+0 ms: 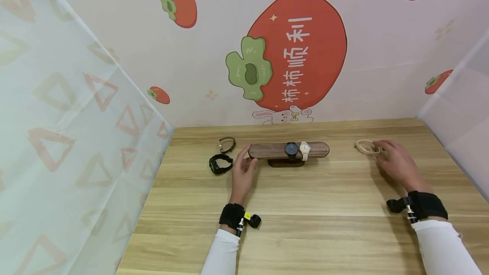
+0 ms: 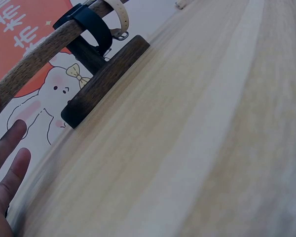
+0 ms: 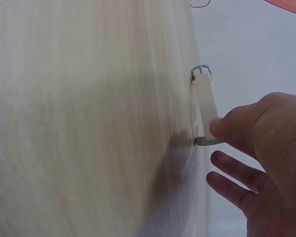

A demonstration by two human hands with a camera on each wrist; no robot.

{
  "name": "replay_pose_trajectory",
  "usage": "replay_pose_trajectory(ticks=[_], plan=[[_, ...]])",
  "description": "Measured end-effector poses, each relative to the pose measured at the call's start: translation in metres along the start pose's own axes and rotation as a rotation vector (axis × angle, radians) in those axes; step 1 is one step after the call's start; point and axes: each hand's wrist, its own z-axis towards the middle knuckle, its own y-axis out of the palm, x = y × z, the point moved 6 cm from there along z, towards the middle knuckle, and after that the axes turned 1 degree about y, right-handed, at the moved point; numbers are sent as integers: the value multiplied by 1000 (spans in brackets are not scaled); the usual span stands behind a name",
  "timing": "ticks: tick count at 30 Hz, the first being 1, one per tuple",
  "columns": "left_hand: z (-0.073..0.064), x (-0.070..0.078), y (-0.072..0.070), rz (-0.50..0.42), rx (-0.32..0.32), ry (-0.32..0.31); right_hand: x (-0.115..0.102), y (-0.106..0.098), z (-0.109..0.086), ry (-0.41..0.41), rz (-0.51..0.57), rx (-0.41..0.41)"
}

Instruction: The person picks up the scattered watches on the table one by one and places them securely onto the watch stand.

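A dark wooden watch stand (image 1: 263,151) rises on a short base near the back of the table. Round its bar sit a black watch (image 1: 292,150) and a cream watch (image 1: 304,149). My left hand (image 1: 243,173) holds the bar's left end; in the left wrist view one fingertip lies on the wood while two other fingers stay apart from it. To the right, my right hand (image 1: 397,162) pinches a second cream watch (image 3: 205,101) at one end, thumb on the strap. Its strap forms a loop with a metal buckle, low over the table; its dial is hidden.
Left of the stand lie a black chunky watch (image 1: 219,164) and a thin dark-strapped watch (image 1: 227,144). The wood-grain table (image 1: 305,232) ends at a printed back wall (image 1: 366,96), with side walls to left and right.
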Motion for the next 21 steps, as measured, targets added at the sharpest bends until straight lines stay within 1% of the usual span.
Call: replay_pose_trajectory(ticks=[6,14,21], plan=[[0,1,0,-6,-2,-10,4,2,-2,37,-3,-14],[1,0,0,-30,4,-15,5,4,-6,44,-2,13],[-1,1,0,-15,-1,-20,3,6,-8,29,-11,20]])
